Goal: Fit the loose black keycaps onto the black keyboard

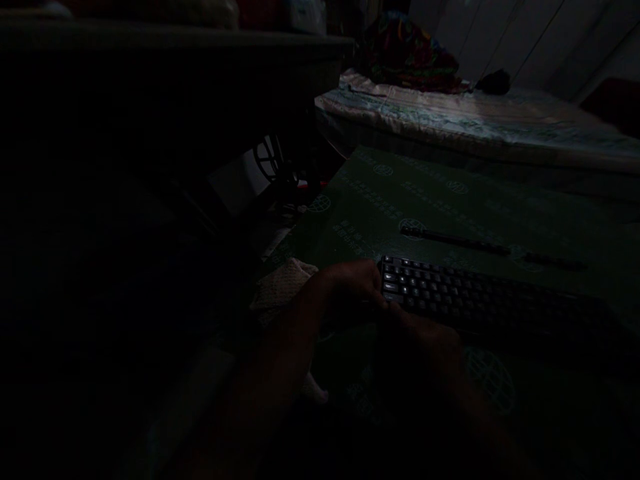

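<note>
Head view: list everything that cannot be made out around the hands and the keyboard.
1. Left hand and right hand, head view: darkness hides the fingers, so it is unclear whether they grip anything at the keyboard.
2. Keyboard's right end: lost in shadow.
3. Thin dark rod beyond it: too dim to identify.
4. Left half of the view: nearly black.

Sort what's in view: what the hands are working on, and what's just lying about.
In hand: left hand, right hand, keyboard (hands at its left end).
Lying about: dark rod, white cloth, green printed sheet, colourful bundle, bed.
</note>
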Demonstrator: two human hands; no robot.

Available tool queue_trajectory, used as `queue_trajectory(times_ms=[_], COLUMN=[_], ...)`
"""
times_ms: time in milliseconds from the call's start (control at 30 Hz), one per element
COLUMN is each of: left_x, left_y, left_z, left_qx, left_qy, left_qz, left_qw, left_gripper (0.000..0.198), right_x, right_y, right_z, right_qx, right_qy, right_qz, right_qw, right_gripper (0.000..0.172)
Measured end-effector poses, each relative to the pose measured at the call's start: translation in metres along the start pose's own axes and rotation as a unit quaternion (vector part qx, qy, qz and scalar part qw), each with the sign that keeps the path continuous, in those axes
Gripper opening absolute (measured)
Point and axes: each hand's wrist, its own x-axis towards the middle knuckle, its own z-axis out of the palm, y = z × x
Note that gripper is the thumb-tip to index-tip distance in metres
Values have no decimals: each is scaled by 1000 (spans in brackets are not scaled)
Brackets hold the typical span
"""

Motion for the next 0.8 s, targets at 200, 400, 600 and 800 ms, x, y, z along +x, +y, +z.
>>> queue_trajectory(times_ms=[200, 400, 600, 800], left_x=[0, -2, 0, -6], left_y=[0, 1, -1, 1], left_z=[1, 3, 3, 0], left_qx=[8, 6, -7, -49], left_qy=[2, 9, 0, -3], left_qz=[-11, -24, -25, -7], left_qw=[1000, 1000, 1000, 999], left_gripper=[14, 11, 14, 13], right_x=[-3, -7, -9, -23], right_y=[-9, -16, -16, -6], right_z=[1, 4, 8, 9], right_qx=[-66, -100, -95, -9], right_qy=[8, -41, -22, 21], right_qz=[-16, -3, 0, 64], right_qw=[998, 994, 995, 998], right_gripper=[33, 38, 36, 38])
